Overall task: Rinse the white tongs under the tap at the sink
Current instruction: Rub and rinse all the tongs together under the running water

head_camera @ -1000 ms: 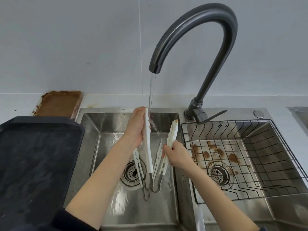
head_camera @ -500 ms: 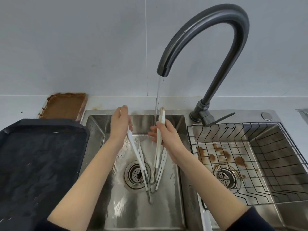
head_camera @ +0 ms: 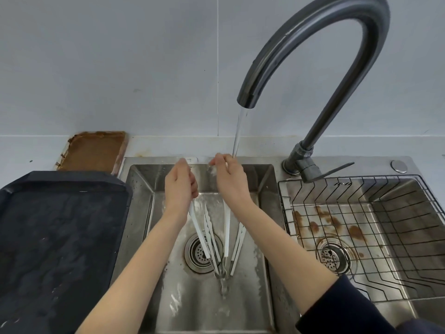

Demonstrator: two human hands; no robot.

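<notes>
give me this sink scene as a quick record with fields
left hand: grips one arm of the tongs
right hand: grips the other arm, under the stream
tongs: spread in a V, hinge down, over the left basin
tap: running, water lands at the right hand
right basin: wire rack, brown stains
left of the sink: black tray, brown tray behind it

1. Sink (head_camera: 269,162) rear rim: a small dark mark sits near the left basin's back edge, between the two hands. It is too small and blurred to read.
2. Wire basket (head_camera: 361,189) rear edge: a short dark mark shows. It is illegible.
3. No other text, label, brand or number can be read.
</notes>
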